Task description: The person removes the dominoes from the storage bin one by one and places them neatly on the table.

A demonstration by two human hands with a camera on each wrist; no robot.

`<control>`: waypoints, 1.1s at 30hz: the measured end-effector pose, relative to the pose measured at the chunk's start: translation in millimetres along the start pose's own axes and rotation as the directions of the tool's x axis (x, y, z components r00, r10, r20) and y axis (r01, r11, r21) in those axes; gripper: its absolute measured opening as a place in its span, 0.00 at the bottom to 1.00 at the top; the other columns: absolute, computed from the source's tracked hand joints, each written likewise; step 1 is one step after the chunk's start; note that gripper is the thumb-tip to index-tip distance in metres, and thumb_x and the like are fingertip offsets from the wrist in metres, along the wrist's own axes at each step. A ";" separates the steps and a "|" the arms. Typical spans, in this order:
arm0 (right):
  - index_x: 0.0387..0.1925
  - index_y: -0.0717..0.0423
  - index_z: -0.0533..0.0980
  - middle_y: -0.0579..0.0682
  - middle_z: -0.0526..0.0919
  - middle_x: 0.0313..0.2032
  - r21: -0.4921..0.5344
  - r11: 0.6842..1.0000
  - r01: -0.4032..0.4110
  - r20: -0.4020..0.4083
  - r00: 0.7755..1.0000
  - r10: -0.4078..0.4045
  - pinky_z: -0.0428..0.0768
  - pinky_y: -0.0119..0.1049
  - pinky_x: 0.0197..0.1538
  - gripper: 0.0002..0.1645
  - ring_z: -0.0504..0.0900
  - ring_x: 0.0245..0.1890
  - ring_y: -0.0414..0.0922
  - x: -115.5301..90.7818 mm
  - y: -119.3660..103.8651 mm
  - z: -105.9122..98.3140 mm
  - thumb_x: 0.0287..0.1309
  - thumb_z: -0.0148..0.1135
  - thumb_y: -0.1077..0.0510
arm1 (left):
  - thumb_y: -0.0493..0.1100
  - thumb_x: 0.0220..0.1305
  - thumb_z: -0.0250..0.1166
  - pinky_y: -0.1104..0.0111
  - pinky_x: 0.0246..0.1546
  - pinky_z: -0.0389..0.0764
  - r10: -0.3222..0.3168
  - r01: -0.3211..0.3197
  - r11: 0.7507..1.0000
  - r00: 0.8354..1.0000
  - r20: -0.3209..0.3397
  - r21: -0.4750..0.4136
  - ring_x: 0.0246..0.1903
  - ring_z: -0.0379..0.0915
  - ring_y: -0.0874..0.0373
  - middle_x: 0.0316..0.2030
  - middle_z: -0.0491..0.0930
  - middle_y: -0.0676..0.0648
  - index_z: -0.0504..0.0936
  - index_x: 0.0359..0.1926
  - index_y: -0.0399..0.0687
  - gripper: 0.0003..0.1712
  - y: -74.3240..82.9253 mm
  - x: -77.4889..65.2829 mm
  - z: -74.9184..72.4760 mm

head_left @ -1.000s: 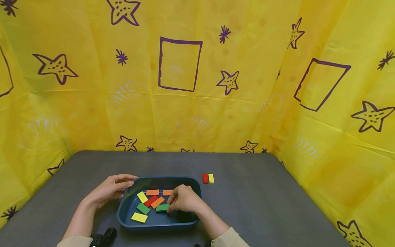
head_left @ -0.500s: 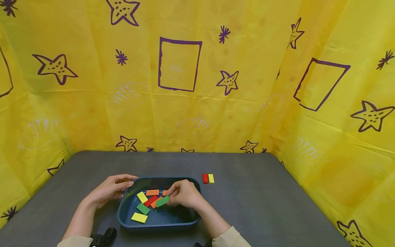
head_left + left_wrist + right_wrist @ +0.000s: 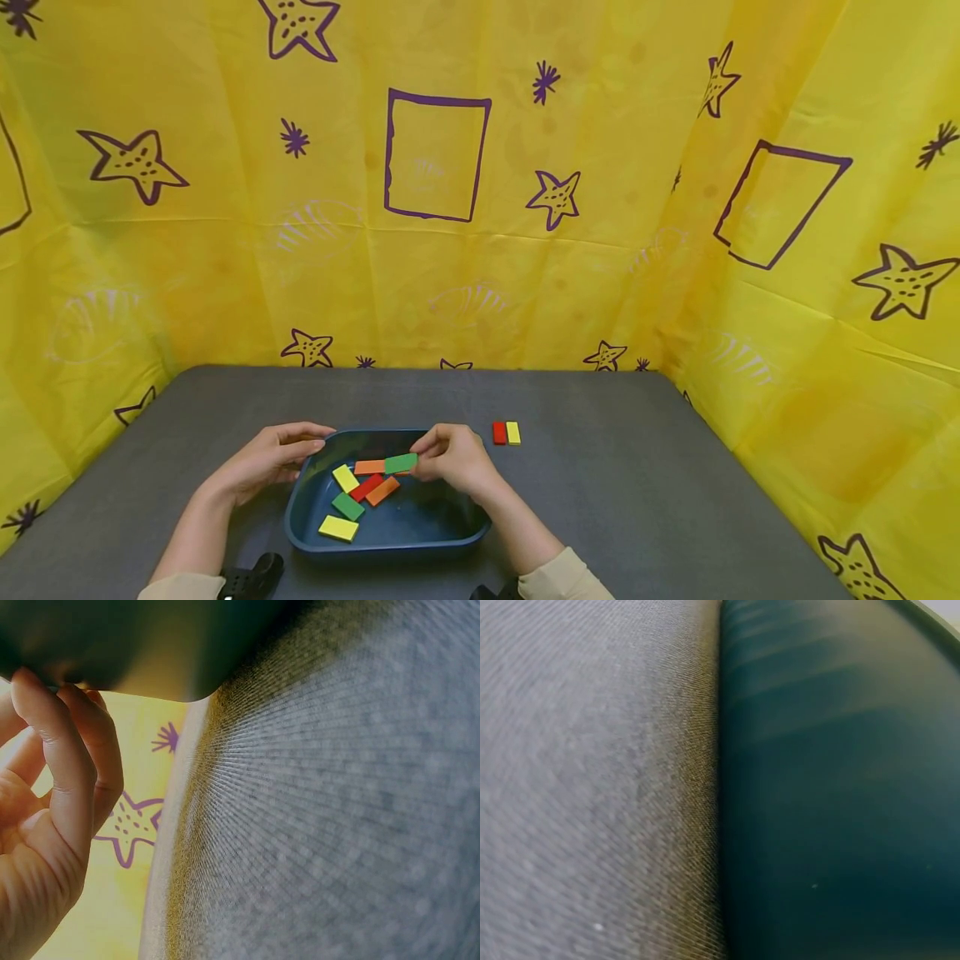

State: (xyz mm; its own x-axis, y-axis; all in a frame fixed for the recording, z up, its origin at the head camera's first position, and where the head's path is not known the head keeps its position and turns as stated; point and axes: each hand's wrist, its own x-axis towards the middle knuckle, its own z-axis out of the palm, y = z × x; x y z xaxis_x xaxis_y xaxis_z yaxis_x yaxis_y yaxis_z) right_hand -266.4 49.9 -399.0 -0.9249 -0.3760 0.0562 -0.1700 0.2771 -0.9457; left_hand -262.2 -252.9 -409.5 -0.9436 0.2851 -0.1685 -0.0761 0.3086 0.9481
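Observation:
My right hand point(image 3: 459, 458) pinches a green block point(image 3: 401, 463), flat and rectangular like a domino, between thumb and fingertips over the far part of the dark blue tray point(image 3: 390, 548). My left hand point(image 3: 266, 458) holds the tray by its far left corner. In the left wrist view the left hand's bent fingers point(image 3: 71, 765) touch the tray's outer wall point(image 3: 150, 645). Inside the tray lie yellow blocks point(image 3: 338, 528), a red block point(image 3: 367, 487), another green block point(image 3: 348, 507) and orange blocks point(image 3: 382, 491), one partly hidden behind the held block. The right wrist view shows only tray wall point(image 3: 840, 795) and tabletop.
A red block point(image 3: 499, 433) and a yellow block point(image 3: 513, 433) stand side by side on the grey table point(image 3: 637, 500), just beyond the tray's far right corner. A yellow patterned curtain point(image 3: 480, 275) encloses the table's back and sides.
The right hand has raised the green block from the tray's floor and carried it toward the tray's far side. The left hand and the tray have stayed put.

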 end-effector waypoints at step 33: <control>0.38 0.72 0.78 0.65 0.84 0.32 0.186 0.982 0.027 -0.203 0.979 0.011 0.84 0.42 0.37 0.13 0.86 0.27 0.52 -10.4 -37.8 -40.3 0.50 0.65 0.66 | 0.53 0.65 0.57 0.66 0.36 0.82 0.003 -0.003 1.000 1.000 0.002 0.005 0.38 0.79 0.56 0.46 0.81 0.48 0.67 0.62 0.39 0.31 -1.1 1.1 -0.2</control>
State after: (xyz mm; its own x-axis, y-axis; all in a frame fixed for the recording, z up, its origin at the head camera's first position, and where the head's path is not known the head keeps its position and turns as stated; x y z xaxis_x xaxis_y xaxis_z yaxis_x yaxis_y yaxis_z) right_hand -264.0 79.0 -350.9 -0.9765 -0.1859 0.1090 -0.1288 0.0978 -0.9868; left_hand -263.2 -253.1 -410.6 -0.9431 0.2879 -0.1665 -0.0718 0.3124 0.9472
